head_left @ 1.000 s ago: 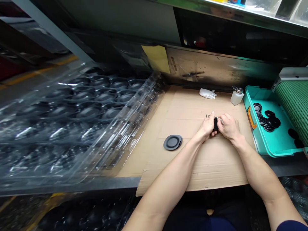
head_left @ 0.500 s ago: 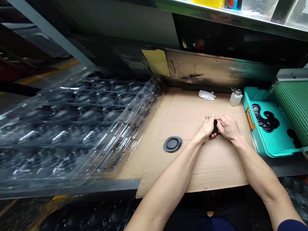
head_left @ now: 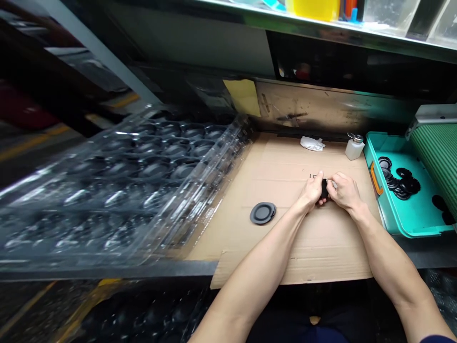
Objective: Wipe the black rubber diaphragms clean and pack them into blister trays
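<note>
Both hands meet above the cardboard sheet (head_left: 285, 190), around one small black disc-shaped part (head_left: 324, 188). My left hand (head_left: 313, 190) grips it from the left, thumb on top and fingers beneath. My right hand (head_left: 343, 191) is closed at its right edge, fingertips pinched against it. The palms and fingers hide much of the part, so its details cannot be made out. To the left of my left forearm a dark grey round cap (head_left: 263, 213) with a raised ring lies flat on the cardboard.
Stacked clear plastic trays (head_left: 143, 190) with dark round parts fill the left. A teal bin (head_left: 410, 224) on the right holds several black discs, beside a green ribbed belt (head_left: 437, 152). A white bottle (head_left: 354, 147) and crumpled white tissue (head_left: 312, 143) stand near the back wall.
The whole view has shifted slightly, so things appear a little further right. Both hands keep hold of the black part, with only a small shift of the fingers.
</note>
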A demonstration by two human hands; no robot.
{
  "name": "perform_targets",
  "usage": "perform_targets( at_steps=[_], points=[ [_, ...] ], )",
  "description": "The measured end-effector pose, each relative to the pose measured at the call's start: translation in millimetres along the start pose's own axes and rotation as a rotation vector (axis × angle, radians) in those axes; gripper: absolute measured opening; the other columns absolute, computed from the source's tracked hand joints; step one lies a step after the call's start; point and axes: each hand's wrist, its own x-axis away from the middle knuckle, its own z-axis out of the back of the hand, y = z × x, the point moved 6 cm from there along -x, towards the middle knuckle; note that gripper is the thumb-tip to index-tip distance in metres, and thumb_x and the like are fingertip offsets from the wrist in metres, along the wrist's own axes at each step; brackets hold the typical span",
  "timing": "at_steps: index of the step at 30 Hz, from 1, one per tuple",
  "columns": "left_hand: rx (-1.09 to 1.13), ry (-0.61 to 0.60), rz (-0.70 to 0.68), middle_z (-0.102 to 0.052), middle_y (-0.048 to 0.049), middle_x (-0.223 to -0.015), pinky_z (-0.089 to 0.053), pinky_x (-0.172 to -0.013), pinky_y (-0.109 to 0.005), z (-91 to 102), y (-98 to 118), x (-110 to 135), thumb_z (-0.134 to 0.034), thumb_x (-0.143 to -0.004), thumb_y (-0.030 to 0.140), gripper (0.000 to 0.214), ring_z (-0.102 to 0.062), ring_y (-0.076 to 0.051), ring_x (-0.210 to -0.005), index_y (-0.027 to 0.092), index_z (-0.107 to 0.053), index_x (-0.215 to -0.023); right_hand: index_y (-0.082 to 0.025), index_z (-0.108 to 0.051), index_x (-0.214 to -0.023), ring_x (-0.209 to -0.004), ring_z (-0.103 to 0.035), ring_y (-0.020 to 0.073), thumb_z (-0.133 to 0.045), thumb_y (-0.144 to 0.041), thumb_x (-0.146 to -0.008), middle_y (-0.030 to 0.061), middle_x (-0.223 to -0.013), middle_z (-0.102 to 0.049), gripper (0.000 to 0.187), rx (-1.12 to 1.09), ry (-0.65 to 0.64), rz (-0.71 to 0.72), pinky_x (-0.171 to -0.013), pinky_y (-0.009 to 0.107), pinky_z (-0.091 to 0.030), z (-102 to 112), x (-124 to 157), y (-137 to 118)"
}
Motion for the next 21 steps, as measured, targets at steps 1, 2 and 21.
perform_targets(
  at_steps=[1, 2, 21],
  points=[
    [0.012, 0.002, 0.016, -0.058, -0.0058, -0.044, -0.030, -0.033, -0.023, -0.9, -0.9, 0.5, -0.046, -0.098, 0.070, 0.067, -0.050, -0.013, -0.032, 0.017, -0.061, -0.060, -0.022, -0.071, -0.095, -0.083, -0.064, 0.0201, -0.049, -0.027, -0.099, 0.0067, -0.094, -0.071, 0.022, -0.017, 0.013, 0.014, -0.073, 0.029, -0.045, 0.6, 0.5, 0.6],
    [0.026, 0.001, 0.030, -0.057, -0.0054, -0.043, -0.030, -0.033, -0.022, -2.0, -1.7, 0.8, -0.044, -0.099, 0.069, 0.067, -0.049, -0.013, -0.031, 0.017, -0.060, -0.060, -0.021, -0.071, -0.094, -0.083, -0.064, 0.0202, -0.048, -0.028, -0.099, 0.0068, -0.092, -0.070, 0.024, -0.038, 0.033, 0.030, -0.074, 0.029, -0.045, 1.5, 1.1, 1.3],
    [-0.029, -0.025, -0.021, -0.057, -0.0057, -0.046, -0.036, -0.035, -0.025, -4.4, 1.1, -7.8, -0.037, -0.102, 0.062, 0.066, -0.053, -0.015, -0.036, 0.015, -0.063, -0.063, -0.020, -0.072, -0.099, -0.078, -0.065, 0.0182, -0.045, -0.032, -0.100, 0.0066, -0.094, -0.073, 0.030, -0.125, 0.145, 0.088, -0.071, 0.028, -0.044, -2.9, 0.6, 7.8]
  ],
)
